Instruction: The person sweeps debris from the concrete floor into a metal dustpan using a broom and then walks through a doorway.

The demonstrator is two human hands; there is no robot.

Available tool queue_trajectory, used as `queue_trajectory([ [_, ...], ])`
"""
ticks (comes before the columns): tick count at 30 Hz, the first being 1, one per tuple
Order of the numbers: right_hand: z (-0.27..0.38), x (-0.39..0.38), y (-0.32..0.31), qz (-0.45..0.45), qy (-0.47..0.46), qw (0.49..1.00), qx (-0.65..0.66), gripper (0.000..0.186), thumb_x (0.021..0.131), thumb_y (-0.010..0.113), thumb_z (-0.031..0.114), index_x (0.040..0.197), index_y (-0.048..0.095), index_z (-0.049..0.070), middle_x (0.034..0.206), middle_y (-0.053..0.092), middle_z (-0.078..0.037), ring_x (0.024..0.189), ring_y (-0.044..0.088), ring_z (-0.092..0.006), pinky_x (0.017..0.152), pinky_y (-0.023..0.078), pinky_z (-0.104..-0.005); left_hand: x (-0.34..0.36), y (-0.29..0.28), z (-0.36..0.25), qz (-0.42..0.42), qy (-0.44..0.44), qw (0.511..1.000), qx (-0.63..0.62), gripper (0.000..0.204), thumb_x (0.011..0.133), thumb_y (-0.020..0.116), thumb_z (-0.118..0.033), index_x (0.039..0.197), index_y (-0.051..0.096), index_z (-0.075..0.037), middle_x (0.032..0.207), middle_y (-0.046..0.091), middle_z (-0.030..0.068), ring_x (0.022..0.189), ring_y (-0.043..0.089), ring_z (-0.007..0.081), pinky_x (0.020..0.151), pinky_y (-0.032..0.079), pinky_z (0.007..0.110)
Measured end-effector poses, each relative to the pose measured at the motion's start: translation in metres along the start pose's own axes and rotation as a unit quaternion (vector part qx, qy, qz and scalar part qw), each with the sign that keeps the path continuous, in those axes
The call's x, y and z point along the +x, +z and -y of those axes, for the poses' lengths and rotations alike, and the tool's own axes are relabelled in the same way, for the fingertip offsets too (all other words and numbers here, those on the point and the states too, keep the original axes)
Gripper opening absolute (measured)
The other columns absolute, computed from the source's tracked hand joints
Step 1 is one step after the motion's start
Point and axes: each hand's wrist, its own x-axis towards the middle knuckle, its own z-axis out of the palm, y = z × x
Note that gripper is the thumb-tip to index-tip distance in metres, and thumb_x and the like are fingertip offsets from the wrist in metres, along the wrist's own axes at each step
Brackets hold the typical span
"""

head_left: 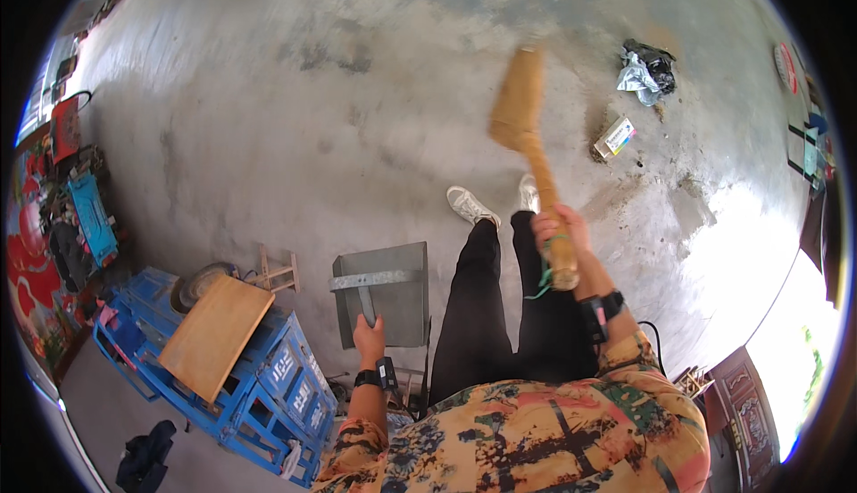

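My left hand (369, 336) grips the handle of a grey metal dustpan (393, 310), held off to the left of my legs. In my right hand (566, 229) is a short straw broom (518, 100), its fingers wrapped round the handle and a green cord hanging by it. The broom's head points forward, away from me, and looks slightly blurred. Ahead to the right, a crumpled black and silver plastic bag (647, 73) lies on the concrete floor, apart from the broom. A small white box (614, 138) rests nearer, with bits of dirt around it.
At the left stands a blue cart (290, 386) carrying a wooden board (219, 337), with a small wooden stool (278, 268) beside it. A dark cloth (145, 457) lies at the lower left. Carved wooden furniture (754, 408) stands at the lower right.
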Motion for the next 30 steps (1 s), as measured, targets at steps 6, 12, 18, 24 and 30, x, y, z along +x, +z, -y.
queue_trajectory([
  [6,-0.071,0.168,0.042,0.03,0.038,0.959,-0.28,0.019,0.078,0.051,0.022,0.068,0.045,0.007,0.056,0.047,-0.003,0.045,0.047,-0.0172,0.043,0.041,-0.0302,0.008,-0.019,-0.006,0.021,-0.023,0.999,0.022,0.03,0.072,0.061,-0.028,0.075,0.049,0.0,0.065,0.055,0.0221,0.065,0.053,0.041,0.057,0.041,0.045],
  [12,-0.022,0.259,0.074,0.184,0.006,0.948,-0.258,0.029,0.081,0.045,0.027,0.082,0.055,0.0,0.07,0.057,-0.01,0.058,0.054,-0.0214,0.053,0.045,-0.0317,0.016,-0.049,-0.025,0.018,-0.017,0.992,0.12,0.033,0.072,0.06,-0.031,0.074,0.049,0.0,0.064,0.054,0.0222,0.065,0.053,0.0409,0.057,0.041,0.045],
  [18,0.154,0.15,0.05,0.223,-0.044,0.973,0.05,0.015,0.078,0.051,0.014,0.07,0.044,0.004,0.065,0.043,-0.003,0.06,0.047,-0.0146,0.056,0.042,-0.0239,0.038,-0.095,-0.054,0.03,-0.042,0.984,0.168,0.034,0.073,0.06,-0.031,0.074,0.049,0.002,0.068,0.055,0.0253,0.07,0.054,0.0421,0.06,0.042,0.047],
  [24,0.24,0.016,0.041,0.133,-0.116,0.971,0.161,0.014,0.08,0.048,0.009,0.083,0.039,-0.001,0.07,0.041,-0.005,0.057,0.044,-0.0129,0.051,0.044,-0.0214,0.088,-0.098,-0.095,0.012,-0.043,0.982,0.184,0.037,0.073,0.059,-0.034,0.075,0.051,0.001,0.072,0.056,0.025,0.072,0.054,0.0414,0.063,0.043,0.046],
  [30,0.162,-0.025,0.104,0.041,-0.121,0.988,0.086,0.017,0.077,0.05,0.013,0.083,0.038,0.002,0.069,0.04,-0.002,0.055,0.043,-0.0075,0.048,0.041,-0.0193,0.13,-0.104,-0.118,0.015,-0.047,0.985,0.164,0.038,0.073,0.058,-0.037,0.076,0.05,0.0,0.073,0.057,0.0239,0.073,0.055,0.04,0.064,0.043,0.046],
])
